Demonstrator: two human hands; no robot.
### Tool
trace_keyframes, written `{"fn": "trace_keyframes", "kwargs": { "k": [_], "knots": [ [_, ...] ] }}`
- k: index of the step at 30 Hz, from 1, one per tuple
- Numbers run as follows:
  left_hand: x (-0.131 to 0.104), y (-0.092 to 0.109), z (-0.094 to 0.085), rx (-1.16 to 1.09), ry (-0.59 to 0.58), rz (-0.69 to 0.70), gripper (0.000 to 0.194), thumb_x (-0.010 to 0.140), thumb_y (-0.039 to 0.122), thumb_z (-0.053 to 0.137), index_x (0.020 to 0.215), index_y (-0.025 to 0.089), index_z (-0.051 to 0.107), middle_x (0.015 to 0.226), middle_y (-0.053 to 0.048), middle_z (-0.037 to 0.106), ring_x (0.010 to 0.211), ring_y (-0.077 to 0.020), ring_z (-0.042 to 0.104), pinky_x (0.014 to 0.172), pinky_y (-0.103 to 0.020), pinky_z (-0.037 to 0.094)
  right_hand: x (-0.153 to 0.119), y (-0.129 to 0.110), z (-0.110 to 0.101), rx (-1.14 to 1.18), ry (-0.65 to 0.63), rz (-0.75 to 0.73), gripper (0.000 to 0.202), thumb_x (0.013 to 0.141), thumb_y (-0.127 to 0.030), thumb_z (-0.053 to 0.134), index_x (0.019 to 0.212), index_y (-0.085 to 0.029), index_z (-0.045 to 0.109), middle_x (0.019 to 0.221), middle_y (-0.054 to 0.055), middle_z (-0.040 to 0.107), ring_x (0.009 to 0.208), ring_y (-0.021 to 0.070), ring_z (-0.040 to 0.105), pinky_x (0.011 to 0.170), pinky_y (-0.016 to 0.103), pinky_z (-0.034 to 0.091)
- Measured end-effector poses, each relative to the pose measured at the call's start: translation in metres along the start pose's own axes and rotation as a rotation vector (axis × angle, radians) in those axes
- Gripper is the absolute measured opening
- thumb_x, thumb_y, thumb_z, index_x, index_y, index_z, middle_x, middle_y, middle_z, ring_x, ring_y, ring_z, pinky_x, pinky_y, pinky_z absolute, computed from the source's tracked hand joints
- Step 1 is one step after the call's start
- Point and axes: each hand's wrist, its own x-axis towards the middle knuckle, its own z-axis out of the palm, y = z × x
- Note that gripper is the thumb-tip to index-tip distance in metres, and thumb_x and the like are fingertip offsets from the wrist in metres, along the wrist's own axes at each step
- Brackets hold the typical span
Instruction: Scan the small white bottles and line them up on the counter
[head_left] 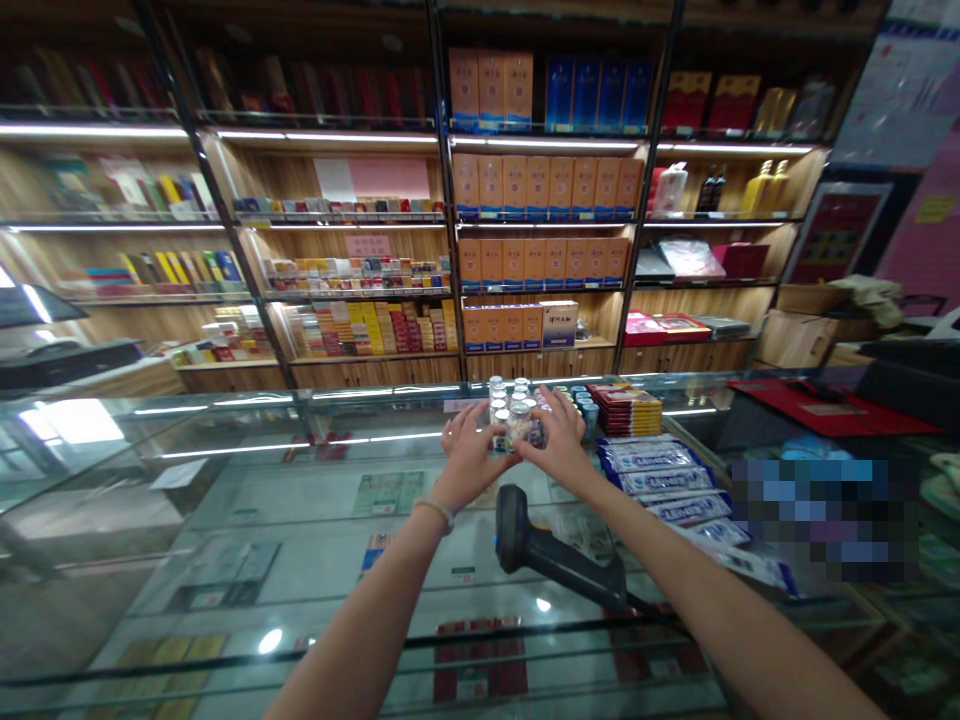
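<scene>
A small clear jar [519,428] with a silvery lid is between my two hands over the glass counter; its contents are too small to name. My left hand [471,455] closes on the jar from the left, thumb along its lower side. From the right, my right hand [561,445] grips it with thumb and fingers. Just behind the jar stand several small white-capped bottles [496,396], partly hidden by my hands. A black barcode scanner [555,560] lies on the glass nearer to me, below my hands.
Right of my hands are small blue-green containers [589,412], a stack of red and yellow packets [624,408] and a row of blue-white packets [664,475]. A red mat [825,405] lies farther right. Behind the glass counter [300,500], shelves hold orange boxes [525,185].
</scene>
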Motion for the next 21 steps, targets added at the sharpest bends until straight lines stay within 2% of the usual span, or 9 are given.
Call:
{"fn": "trace_keyframes", "kwargs": {
  "k": [3,5,8,10,14,17,21],
  "knots": [
    [0.000,-0.004,-0.002,-0.022,-0.030,0.013,0.035,0.080,0.046,0.076,0.108,0.026,0.073,0.155,-0.012,0.039,0.146,-0.0350,0.030,0.119,-0.062,0.025,0.000,0.004,-0.003,-0.038,0.005,-0.033,0.035,0.081,-0.045,0.071,0.109,-0.024,0.067,0.157,0.011,0.042,0.147,0.0334,0.030,0.114,0.056,0.025],
    [0.000,-0.006,-0.005,-0.026,-0.060,0.011,0.035,0.080,0.046,0.075,0.109,0.025,0.074,0.155,-0.012,0.040,0.146,-0.0357,0.029,0.119,-0.062,0.026,0.002,0.007,-0.009,-0.088,0.022,-0.075,0.041,0.087,-0.045,0.066,0.123,-0.025,0.063,0.157,0.011,0.042,0.146,0.0323,0.031,0.114,0.056,0.025],
    [0.000,-0.008,-0.011,0.000,-0.092,-0.006,0.032,0.080,0.046,0.075,0.105,0.027,0.076,0.152,-0.009,0.047,0.146,-0.0365,0.029,0.119,-0.062,0.025,0.003,0.013,-0.019,-0.225,0.052,-0.178,0.048,0.095,-0.037,0.057,0.142,-0.030,0.050,0.158,0.010,0.040,0.147,0.0308,0.030,0.116,0.057,0.022],
    [0.000,-0.006,-0.015,0.030,-0.101,0.003,0.029,0.079,0.046,0.076,0.102,0.029,0.078,0.150,-0.007,0.050,0.146,-0.0369,0.029,0.119,-0.063,0.022,0.003,0.016,-0.024,-0.344,0.072,-0.278,0.052,0.095,-0.031,0.057,0.146,-0.035,0.046,0.159,0.008,0.039,0.148,0.0309,0.029,0.117,0.058,0.016],
    [-0.001,-0.002,-0.022,0.088,-0.129,0.024,0.026,0.076,0.047,0.078,0.095,0.030,0.079,0.147,-0.006,0.054,0.144,-0.0383,0.033,0.119,-0.065,0.017,0.002,0.019,-0.026,-0.494,0.134,-0.476,0.050,0.091,-0.030,0.066,0.138,-0.041,0.054,0.157,0.006,0.043,0.146,0.0298,0.032,0.120,0.057,0.010],
    [-0.001,0.000,-0.024,0.121,-0.146,0.019,0.025,0.074,0.046,0.079,0.094,0.031,0.080,0.146,-0.004,0.055,0.143,-0.0387,0.034,0.120,-0.065,0.014,0.003,0.020,-0.025,-0.525,0.192,-0.564,0.033,0.090,-0.030,0.067,0.122,-0.037,0.063,0.154,0.004,0.048,0.145,0.0266,0.034,0.121,0.054,0.008],
    [-0.001,0.000,-0.026,0.141,-0.159,0.029,0.022,0.079,0.046,0.075,0.095,0.033,0.079,0.146,-0.003,0.056,0.143,-0.0383,0.033,0.119,-0.066,0.012,0.005,0.023,-0.024,-0.543,0.234,-0.634,0.019,0.090,-0.029,0.067,0.109,-0.031,0.066,0.148,0.003,0.055,0.144,0.0232,0.034,0.123,0.052,0.004]
  ]
}}
